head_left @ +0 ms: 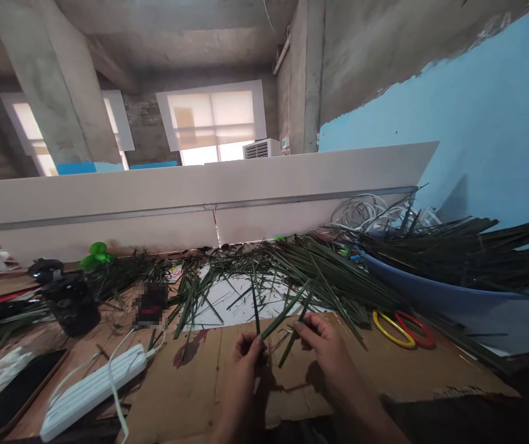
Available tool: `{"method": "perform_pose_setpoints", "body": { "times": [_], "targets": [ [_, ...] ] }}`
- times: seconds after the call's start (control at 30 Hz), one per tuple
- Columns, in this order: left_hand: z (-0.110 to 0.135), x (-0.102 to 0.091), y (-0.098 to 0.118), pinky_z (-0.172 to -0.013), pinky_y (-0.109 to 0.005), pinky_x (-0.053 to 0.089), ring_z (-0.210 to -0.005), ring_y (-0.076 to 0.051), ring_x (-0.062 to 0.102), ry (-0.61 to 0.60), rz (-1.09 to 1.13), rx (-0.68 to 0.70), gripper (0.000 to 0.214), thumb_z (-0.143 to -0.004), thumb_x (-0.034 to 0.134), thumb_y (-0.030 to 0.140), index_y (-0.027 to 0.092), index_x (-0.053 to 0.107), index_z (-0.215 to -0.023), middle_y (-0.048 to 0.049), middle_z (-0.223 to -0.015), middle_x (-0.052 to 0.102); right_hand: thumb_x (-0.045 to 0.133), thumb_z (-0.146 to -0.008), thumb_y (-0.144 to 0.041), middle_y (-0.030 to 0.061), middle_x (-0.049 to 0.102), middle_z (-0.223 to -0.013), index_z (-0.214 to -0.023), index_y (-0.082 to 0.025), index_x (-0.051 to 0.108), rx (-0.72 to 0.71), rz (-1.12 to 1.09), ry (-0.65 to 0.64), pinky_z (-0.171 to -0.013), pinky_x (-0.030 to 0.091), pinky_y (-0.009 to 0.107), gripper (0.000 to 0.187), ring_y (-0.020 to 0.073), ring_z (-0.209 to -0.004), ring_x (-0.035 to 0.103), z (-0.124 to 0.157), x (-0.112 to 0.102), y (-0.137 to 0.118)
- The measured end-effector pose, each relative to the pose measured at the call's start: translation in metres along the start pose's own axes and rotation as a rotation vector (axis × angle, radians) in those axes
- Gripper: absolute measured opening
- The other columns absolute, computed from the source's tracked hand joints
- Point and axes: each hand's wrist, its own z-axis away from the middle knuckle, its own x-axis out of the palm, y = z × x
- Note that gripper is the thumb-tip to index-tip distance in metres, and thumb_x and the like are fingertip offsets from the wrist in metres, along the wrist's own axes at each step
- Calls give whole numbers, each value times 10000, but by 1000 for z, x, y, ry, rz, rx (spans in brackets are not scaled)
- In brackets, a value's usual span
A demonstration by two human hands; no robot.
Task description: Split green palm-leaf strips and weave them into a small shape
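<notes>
My left hand (248, 351) is closed, thumb pressed on the crossing of two narrow green leaf strips (287, 313). One strip stands nearly upright from it, the other slants up to the right. In my right hand (316, 336), thumb and finger pinch another leaf strip (287, 349), which runs down to the left and up past the fingers. Both hands are above a brown cardboard sheet (185, 394). Scissors with one yellow and one red handle loop (398, 336) lie to the right of my right hand. The lower ends of the strips in my left hand are hidden.
Long green leaves (333, 277) are heaped behind the cardboard, with cut scraps on white paper (227, 296). A blue basin (435, 287) full of leaves stands right. Left are a white power strip (95, 388), a phone (17, 394) and a black cup (70, 305). A white partition (176, 188) runs behind.
</notes>
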Motion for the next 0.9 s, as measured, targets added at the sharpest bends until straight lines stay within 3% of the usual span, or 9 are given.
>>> {"method": "perform_pose_setpoints", "body": {
  "times": [0.1,0.2,0.33,0.53,0.77,0.9],
  "targets": [
    [-5,-6,3,-452,-177,361,-447,-75,461,40,-22,26,402,-669,794,523,218,591,-835,71,-589,537,766,-686,-499,-32,591,-642,-723,-210,657,-5,-71,66,-571,401,272,311,155,-580,501,-3,-12,-7],
    [-6,-1,3,-455,-179,367,-478,-85,491,-15,-59,21,394,-672,789,516,207,600,-828,60,-613,556,781,-684,-501,-24,590,-616,-688,-204,663,-7,-53,15,-548,389,268,320,154,-565,494,-3,-14,-12],
    [0,14,-3,-531,-213,435,-566,-120,568,-167,-38,32,403,-658,810,504,187,599,-791,30,-653,603,793,-667,-476,-20,600,-622,-652,-197,659,27,-29,-127,-538,380,260,310,157,-581,504,3,1,-8],
    [5,22,-17,-646,-287,503,-687,-195,639,-166,-92,62,477,-676,748,635,206,641,-855,-10,-704,647,814,-641,-442,-43,582,-659,-768,-207,625,144,-215,-62,-504,376,250,327,127,-522,473,8,25,16],
    [12,22,-10,-882,-330,489,-961,-260,649,-123,-263,240,383,-801,633,579,213,684,-902,-65,-928,725,840,-605,-352,-32,602,-642,-750,-208,615,9,-232,-28,-517,403,252,304,157,-589,549,2,31,17],
    [11,15,-3,-861,-332,480,-936,-272,635,-179,-391,295,349,-826,585,566,230,679,-848,-59,-877,715,834,-575,-384,-30,620,-583,-746,-224,586,-9,-179,-24,-467,427,267,341,168,-510,561,0,34,5]
  ]
}}
